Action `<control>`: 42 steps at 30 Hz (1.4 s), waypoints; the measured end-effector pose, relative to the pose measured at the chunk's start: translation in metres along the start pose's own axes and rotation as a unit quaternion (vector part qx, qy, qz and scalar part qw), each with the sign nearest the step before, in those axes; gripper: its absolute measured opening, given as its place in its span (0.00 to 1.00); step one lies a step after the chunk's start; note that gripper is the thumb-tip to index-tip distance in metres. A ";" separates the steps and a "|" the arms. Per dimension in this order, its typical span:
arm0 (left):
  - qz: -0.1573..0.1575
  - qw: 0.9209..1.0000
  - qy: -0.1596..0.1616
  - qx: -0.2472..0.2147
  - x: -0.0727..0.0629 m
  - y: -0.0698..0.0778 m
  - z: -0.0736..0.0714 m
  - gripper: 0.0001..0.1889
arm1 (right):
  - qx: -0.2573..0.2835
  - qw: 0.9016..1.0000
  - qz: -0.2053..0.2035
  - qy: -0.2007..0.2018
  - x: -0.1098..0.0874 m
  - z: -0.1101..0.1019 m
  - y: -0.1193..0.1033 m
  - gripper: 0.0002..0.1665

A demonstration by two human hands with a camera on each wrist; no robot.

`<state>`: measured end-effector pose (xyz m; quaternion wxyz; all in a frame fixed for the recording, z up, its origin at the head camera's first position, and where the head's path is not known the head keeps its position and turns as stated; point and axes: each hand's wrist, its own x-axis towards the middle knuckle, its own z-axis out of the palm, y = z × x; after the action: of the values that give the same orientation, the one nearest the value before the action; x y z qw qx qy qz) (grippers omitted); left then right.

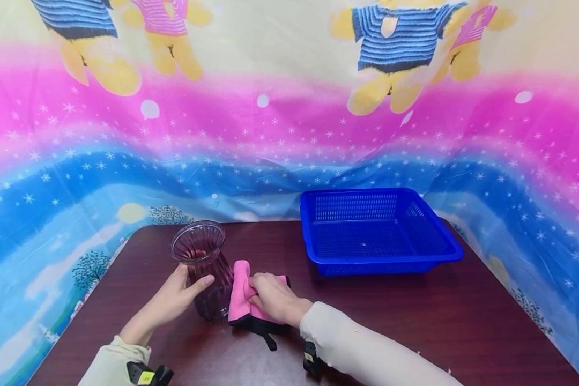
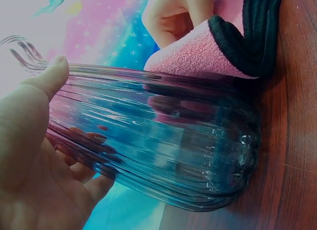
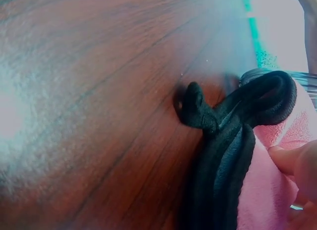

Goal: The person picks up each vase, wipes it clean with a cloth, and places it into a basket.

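A ribbed, purple-tinted glass vase with a flared rim stands on the table at the left. My left hand grips it below the flare, thumb on the near side and fingers round the far side, seen through the glass in the left wrist view. Beside the vase, my right hand grips a folded pink towel with black edging and a small black hanging loop. In the left wrist view the towel lies against the vase's side. The right hand's thumb presses into the pink cloth.
A blue plastic basket with perforated walls stands at the back right of the dark wood table. Behind the table hangs a printed cloth with bears and snowflakes. A black wrist camera is strapped to each sleeve.
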<state>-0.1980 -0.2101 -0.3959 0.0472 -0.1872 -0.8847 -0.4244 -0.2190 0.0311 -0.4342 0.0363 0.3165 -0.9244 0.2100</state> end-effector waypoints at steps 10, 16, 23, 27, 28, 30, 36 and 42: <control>0.007 1.000 -0.001 -0.005 0.000 0.001 0.000 0.31 | 0.005 1.000 -0.002 0.021 0.002 -0.007 -0.001 0.16; 0.007 1.000 0.002 0.000 0.000 -0.001 -0.001 0.30 | 0.018 0.999 -0.017 0.044 0.005 -0.013 -0.004 0.16; 0.004 1.000 0.002 0.001 0.000 -0.001 0.000 0.30 | 0.016 0.998 -0.023 0.054 0.008 -0.019 -0.008 0.15; 0.004 1.000 0.001 -0.003 0.000 0.000 0.000 0.31 | 0.017 0.998 -0.023 0.056 0.010 -0.022 -0.011 0.14; 0.005 1.000 0.000 -0.003 0.000 0.000 0.000 0.31 | 0.017 0.998 -0.024 0.057 0.010 -0.023 -0.011 0.13; 0.006 1.000 0.000 -0.002 0.000 0.000 0.000 0.31 | 0.017 0.998 -0.026 0.059 0.010 -0.025 -0.012 0.13; 0.006 1.000 -0.002 -0.002 0.000 0.001 -0.001 0.30 | 0.015 0.998 -0.024 0.061 0.012 -0.032 -0.017 0.13; 0.001 1.000 -0.007 -0.007 0.000 0.001 -0.001 0.30 | 0.019 0.997 -0.025 0.064 0.016 -0.041 -0.022 0.12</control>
<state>-0.1979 -0.2101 -0.3949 0.0404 -0.1917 -0.8818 -0.4289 -0.2210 0.0234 -0.3859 0.0945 0.3258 -0.9079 0.2462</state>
